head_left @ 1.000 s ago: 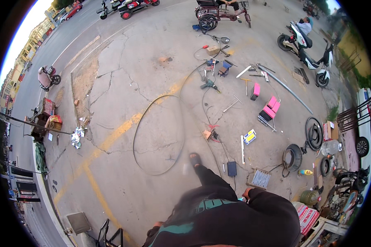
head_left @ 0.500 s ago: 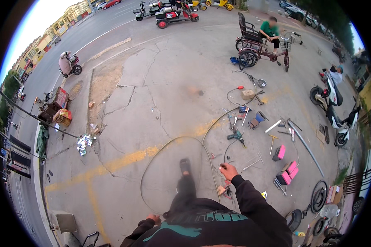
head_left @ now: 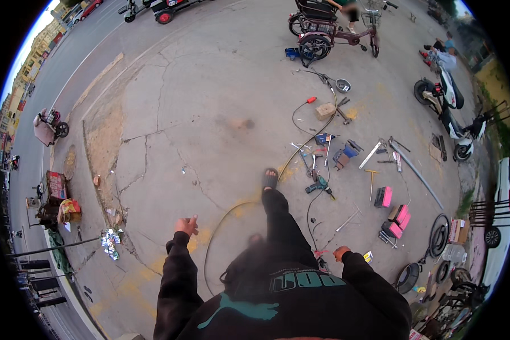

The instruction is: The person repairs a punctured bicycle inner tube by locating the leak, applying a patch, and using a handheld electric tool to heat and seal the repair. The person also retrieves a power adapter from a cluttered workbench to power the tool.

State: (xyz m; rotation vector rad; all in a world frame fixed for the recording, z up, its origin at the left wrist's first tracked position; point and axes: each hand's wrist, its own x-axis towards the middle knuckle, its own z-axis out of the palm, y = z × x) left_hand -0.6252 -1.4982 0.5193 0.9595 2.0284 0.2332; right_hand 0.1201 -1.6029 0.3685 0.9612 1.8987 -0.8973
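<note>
Between left hand (head_left: 186, 225), right hand (head_left: 341, 253): wire hoop (head_left: 209, 243).

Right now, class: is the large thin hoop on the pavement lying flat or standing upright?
Lying flat. The thin hoop traces a curve along the concrete pavement, passing under the person's stepping leg; neither hand touches it.

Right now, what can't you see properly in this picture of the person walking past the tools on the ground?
- Head view: the person's right hand is too small to tell whether it grips anything.
- The thin dark wire hoop runs behind the black-sleeved body, so its near part is hidden.
- The stacked black rubber tyres bend into the dark fisheye rim.
- The left hand looks empty, fingers blurred.
</note>
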